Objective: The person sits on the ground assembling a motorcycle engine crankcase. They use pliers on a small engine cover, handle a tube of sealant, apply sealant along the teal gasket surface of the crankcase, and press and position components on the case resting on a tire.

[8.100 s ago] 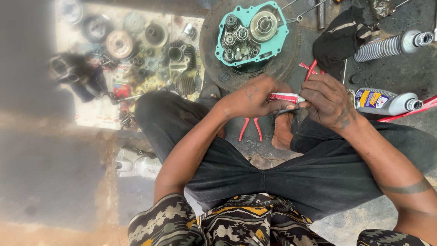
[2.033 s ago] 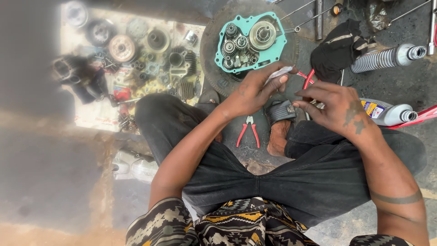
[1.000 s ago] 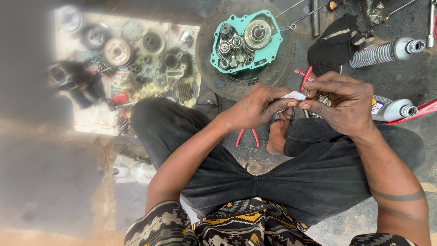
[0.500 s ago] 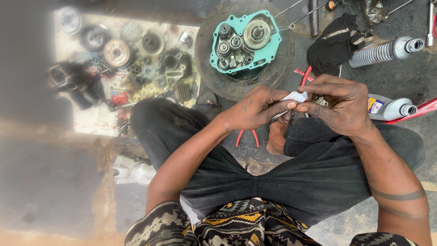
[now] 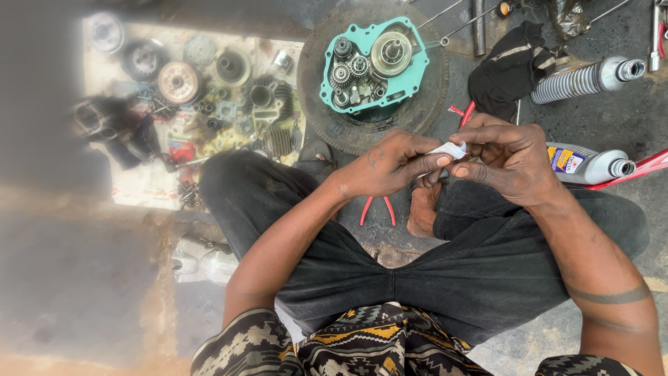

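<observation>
Both hands, the left hand (image 5: pixel 386 167) and right hand (image 5: pixel 508 157), stay pinched on a small white tube (image 5: pixel 445 151) above the lap, closer together than two seconds ago, its long axis roughly level, nose toward the right hand.

Dark, oil-stained concrete floor (image 5: pixel 431 230) in daylight. A pale sheet (image 5: pixel 139 188) lies spread on it to the left, and farther left the ground turns sandy brown.
</observation>
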